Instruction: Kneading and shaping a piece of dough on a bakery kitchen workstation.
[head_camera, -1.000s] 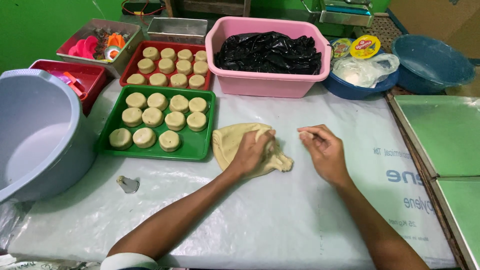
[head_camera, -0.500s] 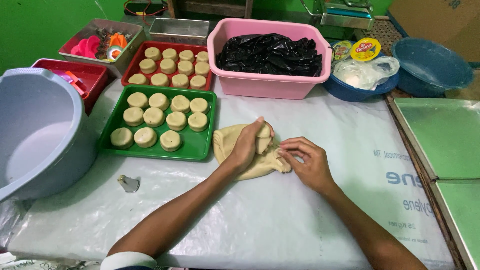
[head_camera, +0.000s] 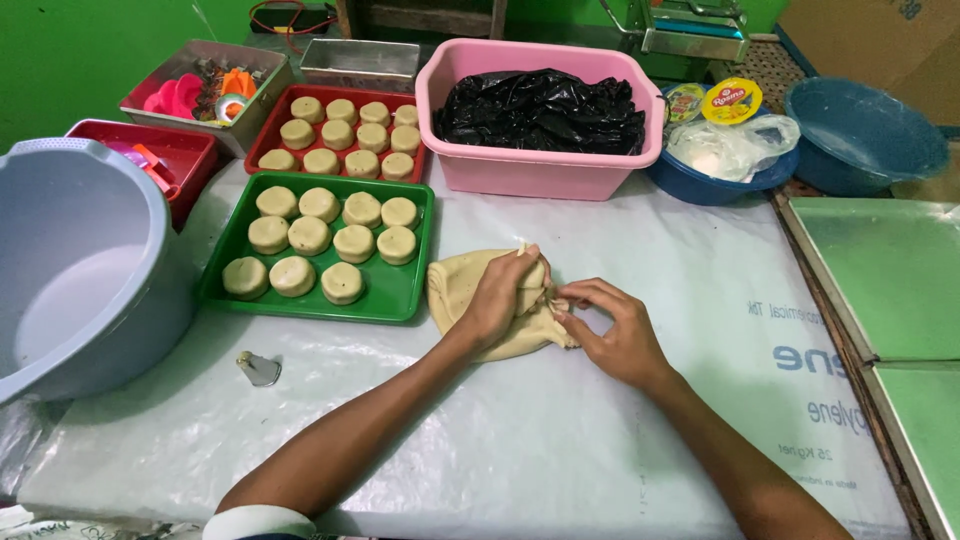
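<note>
Dough: a pale tan slab of dough (head_camera: 470, 290) lies on the plastic-covered table, just right of the green tray, flattened at its left part and bunched up at its right, where both hands meet it.
Left hand: the left hand (head_camera: 500, 295) lies palm-down over the slab's middle, fingers curled over the raised fold, seemingly pinning it so that it does not slide.
Right hand: the right hand (head_camera: 612, 335) sits at the slab's right edge, fingers bent and pinching a small piece of dough; the grip is a fingertip one, the palm off the table.
Green tray: a green tray (head_camera: 395, 300) just beside the dough holds ten round dough pucks in rows, close enough to be within reach.
Red tray: a red tray (head_camera: 262, 140) behind it holds more pucks of the same kind.
Pink tub: a pink tub (head_camera: 540, 175) behind the dough holds crumpled black plastic.
Grey basin: a large grey basin (head_camera: 80, 270) stands at the far left, empty as far as can be seen.
Metal cutter: a small metal cutter (head_camera: 260, 368) lies alone on the table in front of the green tray.
Table cover: a clear plastic sheet (head_camera: 480, 440) covers the table, likely to stop sticking.
</note>
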